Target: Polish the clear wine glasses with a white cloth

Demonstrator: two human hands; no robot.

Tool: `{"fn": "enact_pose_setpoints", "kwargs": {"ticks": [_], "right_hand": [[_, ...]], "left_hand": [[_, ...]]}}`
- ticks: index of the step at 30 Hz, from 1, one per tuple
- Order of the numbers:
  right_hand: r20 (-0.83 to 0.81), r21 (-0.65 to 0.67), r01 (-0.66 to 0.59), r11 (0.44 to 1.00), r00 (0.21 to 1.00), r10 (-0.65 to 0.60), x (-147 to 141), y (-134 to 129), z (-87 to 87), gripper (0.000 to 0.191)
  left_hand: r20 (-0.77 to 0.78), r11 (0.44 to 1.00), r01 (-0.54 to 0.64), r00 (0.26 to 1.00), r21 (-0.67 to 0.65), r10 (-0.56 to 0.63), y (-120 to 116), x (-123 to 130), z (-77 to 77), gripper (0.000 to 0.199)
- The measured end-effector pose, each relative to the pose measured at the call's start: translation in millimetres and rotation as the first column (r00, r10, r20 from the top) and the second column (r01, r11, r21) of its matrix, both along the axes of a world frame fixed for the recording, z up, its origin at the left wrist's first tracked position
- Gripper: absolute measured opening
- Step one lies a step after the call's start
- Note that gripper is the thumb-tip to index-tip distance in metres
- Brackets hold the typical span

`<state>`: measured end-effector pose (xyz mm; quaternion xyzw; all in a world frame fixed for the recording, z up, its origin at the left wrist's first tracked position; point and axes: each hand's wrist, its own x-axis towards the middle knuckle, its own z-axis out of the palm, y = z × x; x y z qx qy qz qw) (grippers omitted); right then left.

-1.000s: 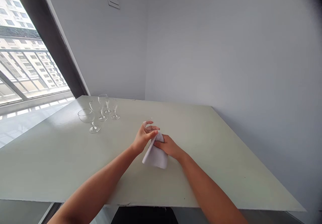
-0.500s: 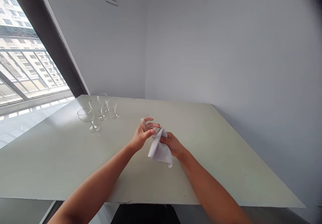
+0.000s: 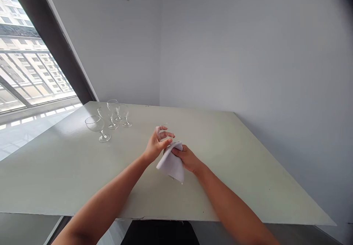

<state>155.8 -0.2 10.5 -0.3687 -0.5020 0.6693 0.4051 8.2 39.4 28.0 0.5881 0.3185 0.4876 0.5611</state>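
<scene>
My left hand is wrapped round the bowl of a clear stemmed glass, held tilted above the middle of the table. A white cloth is pinched in my right hand, thumb on top. The cloth covers the lower end of the glass, so its stem and foot are hidden, and its loose corners hang down toward the tabletop.
Several clear stemmed glasses stand upright at the left back of the pale table; the nearest glass is a little apart from the others. Grey walls border the table behind and right. A window is at left.
The cloth has shifted slightly left and turned over the lower end of the glass, with my right hand moving along. My left hand keeps its hold; the view has tipped slightly.
</scene>
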Motion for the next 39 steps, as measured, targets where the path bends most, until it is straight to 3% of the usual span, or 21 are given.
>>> {"fn": "enact_pose_setpoints", "kwargs": {"ticks": [5,10,13,16,19,22,24,26,29,31,34,36,37,39], "right_hand": [[0.265,0.123,0.006,0.992,0.964,-0.039,3.4,-1.2,3.8,0.014],[0.236,0.076,0.006,0.997,0.972,-0.024,-1.3,-2.6,0.0,0.018],[0.234,0.111,0.072,0.991,0.967,-0.097,-1.8,-2.9,0.3,0.014],[0.211,0.129,0.092,0.987,0.970,-0.118,1.8,-2.8,5.0,0.015],[0.144,0.093,0.087,0.992,0.985,-0.100,7.7,-2.1,10.1,0.020],[0.032,0.013,0.004,1.000,0.999,-0.005,11.5,-0.8,9.2,0.023],[-0.090,-0.058,-0.053,0.997,0.995,0.048,11.0,0.1,4.6,0.023],[-0.220,-0.137,-0.051,0.989,0.975,0.020,9.0,1.7,-2.0,0.024],[-0.319,-0.201,0.028,0.979,0.943,-0.093,8.9,7.4,-11.7,0.028],[-0.279,-0.187,0.109,0.976,0.947,-0.159,14.6,13.1,-15.0,0.030],[-0.074,-0.012,0.257,0.966,0.963,-0.258,30.3,19.1,-9.9,0.038],[0.080,0.273,0.280,0.920,0.947,-0.312,39.4,18.1,-0.2,0.039],[0.140,0.443,0.250,0.861,0.929,-0.343,41.9,16.0,5.1,0.037],[0.228,0.726,0.154,0.671,0.866,-0.445,41.3,10.1,13.8,0.032]], "left_hand": [[-0.162,0.969,-0.227,0.957,0.099,0.241,-5.8,5.1,1.3,0.053],[-0.218,0.960,-0.265,0.935,0.093,0.280,-14.8,11.5,0.2,0.053],[-0.134,0.976,-0.202,0.968,0.088,0.212,-13.0,11.8,-3.6,0.060],[0.030,0.999,0.013,0.999,-0.034,-0.012,-6.8,9.6,-9.3,0.060],[0.169,0.925,0.296,0.951,-0.238,-0.260,-2.5,6.7,-13.1,0.039],[0.206,0.865,0.411,0.909,-0.289,-0.363,-3.4,5.1,-12.5,0.028],[0.214,0.857,0.429,0.900,-0.285,-0.379,-6.3,5.4,-10.8,0.025],[0.248,0.859,0.420,0.901,-0.292,-0.356,-9.4,6.9,-9.5,0.026],[0.294,0.877,0.368,0.914,-0.308,-0.280,-10.1,9.0,-9.3,0.026],[0.302,0.917,0.267,0.937,-0.297,-0.175,-5.5,8.0,-10.0,0.022],[0.357,0.947,0.087,0.934,-0.310,0.032,8.3,0.9,-10.7,0.017],[0.439,0.926,0.093,0.895,-0.366,0.084,18.2,-5.4,-10.7,0.015],[0.476,0.911,0.125,0.875,-0.393,0.085,22.0,-7.9,-10.8,0.015],[0.512,0.880,0.178,0.855,-0.439,0.083,25.4,-9.9,-11.5,0.017]]}}
